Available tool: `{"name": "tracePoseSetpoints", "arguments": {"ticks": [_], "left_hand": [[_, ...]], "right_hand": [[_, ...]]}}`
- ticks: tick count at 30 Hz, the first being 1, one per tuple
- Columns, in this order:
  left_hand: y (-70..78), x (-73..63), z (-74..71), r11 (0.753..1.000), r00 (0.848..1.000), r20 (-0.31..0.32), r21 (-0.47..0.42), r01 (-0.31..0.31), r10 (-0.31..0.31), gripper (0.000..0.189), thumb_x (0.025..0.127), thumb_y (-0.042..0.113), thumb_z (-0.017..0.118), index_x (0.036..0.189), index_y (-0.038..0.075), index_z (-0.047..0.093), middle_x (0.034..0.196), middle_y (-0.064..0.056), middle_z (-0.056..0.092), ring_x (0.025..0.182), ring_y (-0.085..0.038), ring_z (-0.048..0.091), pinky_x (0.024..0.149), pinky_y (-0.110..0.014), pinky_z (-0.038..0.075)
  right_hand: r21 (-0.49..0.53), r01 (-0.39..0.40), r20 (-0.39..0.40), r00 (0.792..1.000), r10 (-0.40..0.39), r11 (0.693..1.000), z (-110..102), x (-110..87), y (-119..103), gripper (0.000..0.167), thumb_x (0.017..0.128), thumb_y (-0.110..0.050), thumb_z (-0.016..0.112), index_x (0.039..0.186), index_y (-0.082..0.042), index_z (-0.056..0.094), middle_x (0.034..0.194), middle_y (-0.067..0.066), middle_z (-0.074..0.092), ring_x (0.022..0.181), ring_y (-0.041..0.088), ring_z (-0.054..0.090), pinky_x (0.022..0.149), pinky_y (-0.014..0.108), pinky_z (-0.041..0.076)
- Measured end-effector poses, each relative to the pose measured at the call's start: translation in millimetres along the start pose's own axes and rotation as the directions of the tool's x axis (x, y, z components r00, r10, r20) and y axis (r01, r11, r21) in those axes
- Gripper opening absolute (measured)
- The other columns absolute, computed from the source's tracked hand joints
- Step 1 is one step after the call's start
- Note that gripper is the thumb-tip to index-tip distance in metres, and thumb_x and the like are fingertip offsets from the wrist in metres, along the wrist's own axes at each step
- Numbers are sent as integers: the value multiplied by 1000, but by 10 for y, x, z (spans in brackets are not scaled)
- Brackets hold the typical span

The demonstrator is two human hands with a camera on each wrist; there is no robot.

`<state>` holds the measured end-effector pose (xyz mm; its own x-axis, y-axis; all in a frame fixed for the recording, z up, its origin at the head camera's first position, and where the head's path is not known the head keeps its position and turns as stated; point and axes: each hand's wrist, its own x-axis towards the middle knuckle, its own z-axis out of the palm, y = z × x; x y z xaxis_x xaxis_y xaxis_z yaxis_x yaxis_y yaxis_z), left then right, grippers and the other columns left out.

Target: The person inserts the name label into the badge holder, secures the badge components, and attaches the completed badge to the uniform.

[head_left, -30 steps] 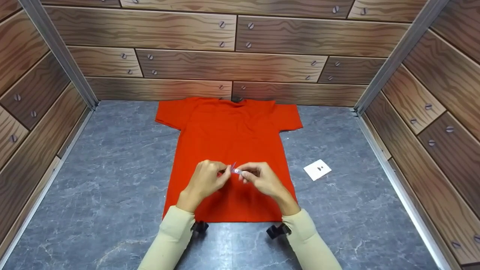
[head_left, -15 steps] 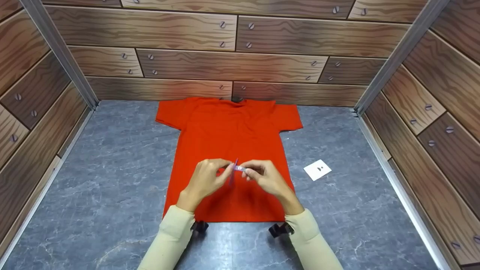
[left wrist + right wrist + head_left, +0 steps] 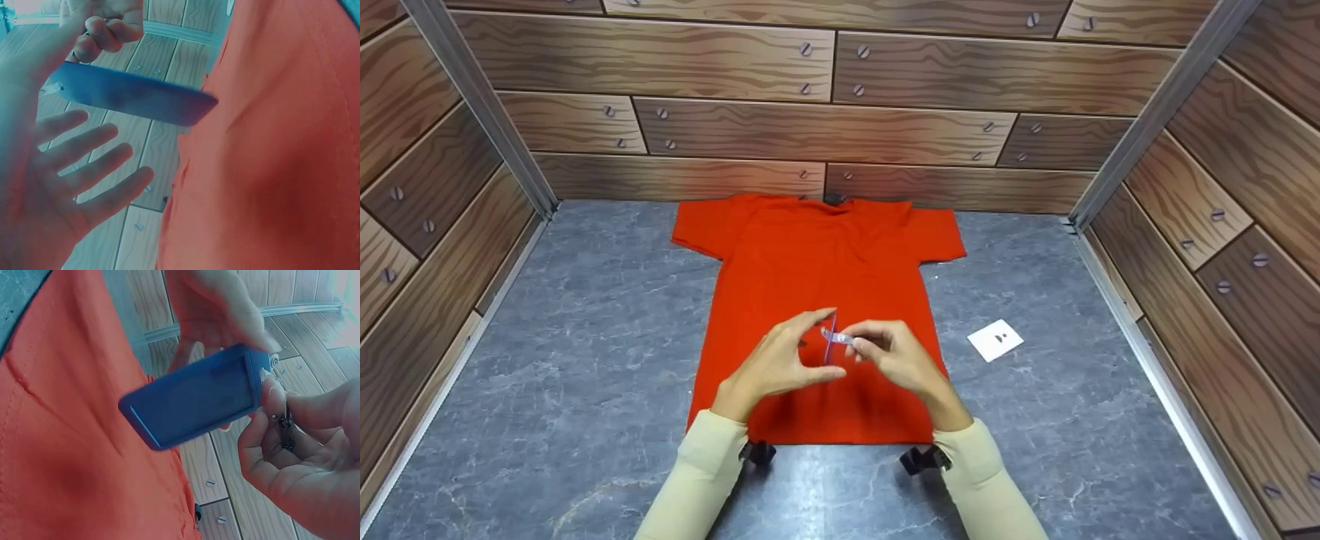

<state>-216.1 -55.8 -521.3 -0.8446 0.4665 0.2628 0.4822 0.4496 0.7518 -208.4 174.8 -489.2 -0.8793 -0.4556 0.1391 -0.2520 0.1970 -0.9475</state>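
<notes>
My right hand (image 3: 896, 360) pinches the clear strap (image 3: 842, 339) and metal clip (image 3: 284, 430) of a purple-blue badge holder (image 3: 194, 402). The holder hangs from that strap above an orange-red T-shirt (image 3: 825, 277), seen nearly edge-on in the head view. In the right wrist view its framed window faces the camera. My left hand (image 3: 772, 360) stands around the holder with thumb and fingers spread wide apart. The left wrist view shows that hand's fingers extended beside the holder (image 3: 135, 95); whether any fingertip touches it, I cannot tell.
The T-shirt lies flat on a grey marbled surface (image 3: 600, 337), collar toward the back wall. To its right lies a white card (image 3: 990, 342) with small dark marks. Wood-patterned walls (image 3: 735, 127) close in the back and both sides.
My left thumb and fingers have parted from a pinch at the holder into a wide spread. My right hand has shifted slightly right, and more of the holder shows.
</notes>
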Motion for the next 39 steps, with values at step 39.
{"name": "tracePoseSetpoints", "arguments": {"ticks": [39], "left_hand": [[-59,-4,-14,993,983,182,-119,-16,38,73,85,24,86,145,17,45,139,2,57,131,-21,55,114,-52,47]], "right_hand": [[39,44,61,997,-46,998,-20,-47,-106,20,101,1,58,113,9,71,89,36,64,75,14,63,75,23,57]]}}
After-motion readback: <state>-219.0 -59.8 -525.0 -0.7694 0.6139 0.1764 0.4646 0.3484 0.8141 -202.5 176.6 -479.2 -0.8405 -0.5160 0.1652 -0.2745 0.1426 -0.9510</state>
